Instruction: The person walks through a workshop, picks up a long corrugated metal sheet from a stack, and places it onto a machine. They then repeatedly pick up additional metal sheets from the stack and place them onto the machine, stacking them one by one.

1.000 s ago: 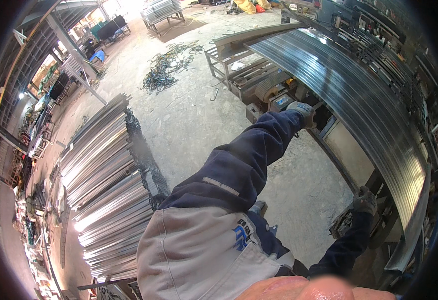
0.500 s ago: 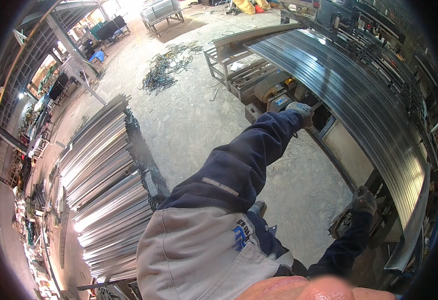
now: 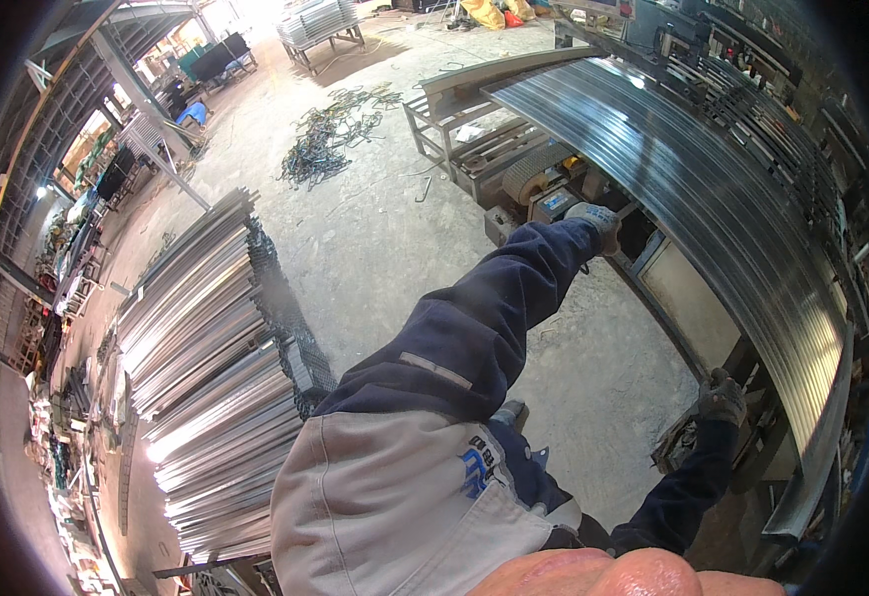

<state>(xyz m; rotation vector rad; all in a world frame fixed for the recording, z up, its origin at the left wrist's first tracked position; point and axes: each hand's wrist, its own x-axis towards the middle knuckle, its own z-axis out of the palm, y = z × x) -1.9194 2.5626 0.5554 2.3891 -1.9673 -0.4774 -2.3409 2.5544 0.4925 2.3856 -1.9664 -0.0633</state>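
Note:
My left hand, in a grey work glove, reaches out to the edge of a metal workbench. Its fingers are curled beside a small box with a blue-grey face; what they close around is hidden. Lower right, my right hand wears a dark glove. It is closed at the near end of the bench's dark side rail, and its grip is partly hidden. Long, shiny metal lengths lie side by side in a ribbed layer on the bench, just beyond both hands.
A large stack of metal tubes stands to my left. Tangled straps or cords lie on the concrete floor ahead. A wheel sits under the bench. Dark racks of bars line the far right, and another metal stack stands farther off.

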